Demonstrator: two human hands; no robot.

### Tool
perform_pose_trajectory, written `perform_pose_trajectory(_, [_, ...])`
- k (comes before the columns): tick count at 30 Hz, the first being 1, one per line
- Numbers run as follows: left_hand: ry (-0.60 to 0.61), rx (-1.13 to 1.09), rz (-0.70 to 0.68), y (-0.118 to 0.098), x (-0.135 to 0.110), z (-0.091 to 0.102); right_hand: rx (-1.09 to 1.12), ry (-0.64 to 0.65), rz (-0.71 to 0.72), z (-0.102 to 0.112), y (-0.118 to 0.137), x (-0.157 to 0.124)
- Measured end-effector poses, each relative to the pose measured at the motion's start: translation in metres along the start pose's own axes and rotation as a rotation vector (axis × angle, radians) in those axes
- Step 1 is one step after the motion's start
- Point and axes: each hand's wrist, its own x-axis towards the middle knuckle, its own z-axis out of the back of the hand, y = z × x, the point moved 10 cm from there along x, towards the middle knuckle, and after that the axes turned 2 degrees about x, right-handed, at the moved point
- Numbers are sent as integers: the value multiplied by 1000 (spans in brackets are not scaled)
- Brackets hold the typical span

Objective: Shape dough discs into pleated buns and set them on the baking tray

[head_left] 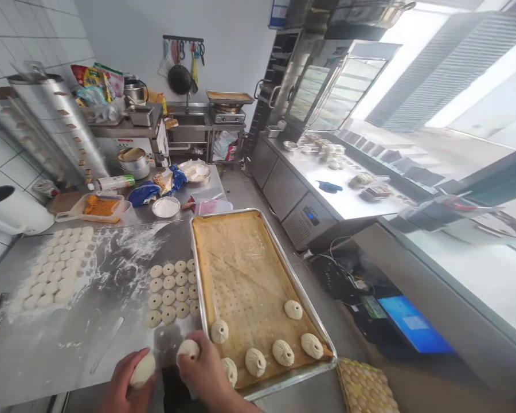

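Observation:
My left hand (122, 384) is closed around a round piece of dough (143, 370) at the near edge of the steel table (69, 338). My right hand (204, 373) grips a second dough ball (188, 349) just left of the baking tray (198, 269). The tray is lined with brown perforated paper (241, 269) and holds several pleated buns (282, 352) along its near end. Small flat dough discs (168, 291) lie in rows left of the tray.
Several floured dough pieces (55, 269) sit at the table's left. A thin stick (107, 344) lies on the flour. A filling container (100, 206), bowls and bags crowd the far end. A steel counter (339, 183) runs along the right; a lit screen (413, 327) sits below.

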Motion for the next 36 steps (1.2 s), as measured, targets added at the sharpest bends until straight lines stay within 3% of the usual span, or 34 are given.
perform_pose_trajectory(3, [130,188,-326,-105,-9,-41,-21,-12,9,98,-1,-9])
perform_pose_trajectory(5, [200,256,-459,-163,-16,-88,-105,-71,50,168,-6,-5])
perform_pose_trajectory(7, [301,299,-515,-202,-19,-145,-212,-133,99,224,-15,1])
perform_pose_trajectory(9, [405,338,-531,-222,-20,-201,-310,-157,123,258,-31,8])
perform_pose_trajectory(11, [461,380,-528,-229,-17,-245,-390,-144,129,274,-47,15])
perform_pose_trajectory(15, [471,472,-492,-221,-13,-289,-490,-103,161,278,-65,26])
perform_pose_trajectory(19, [451,549,-463,-210,-14,-300,-544,-69,206,275,-67,34])
perform_pose_trajectory(29, [431,552,-463,-203,-14,-307,-709,-63,233,258,-75,49])
perform_pose_trajectory(33, [428,494,-482,-206,-25,-279,-732,-106,235,259,-64,42])
perform_pose_trajectory(36, [375,423,-508,-190,-24,-228,-694,-156,271,252,-36,27])
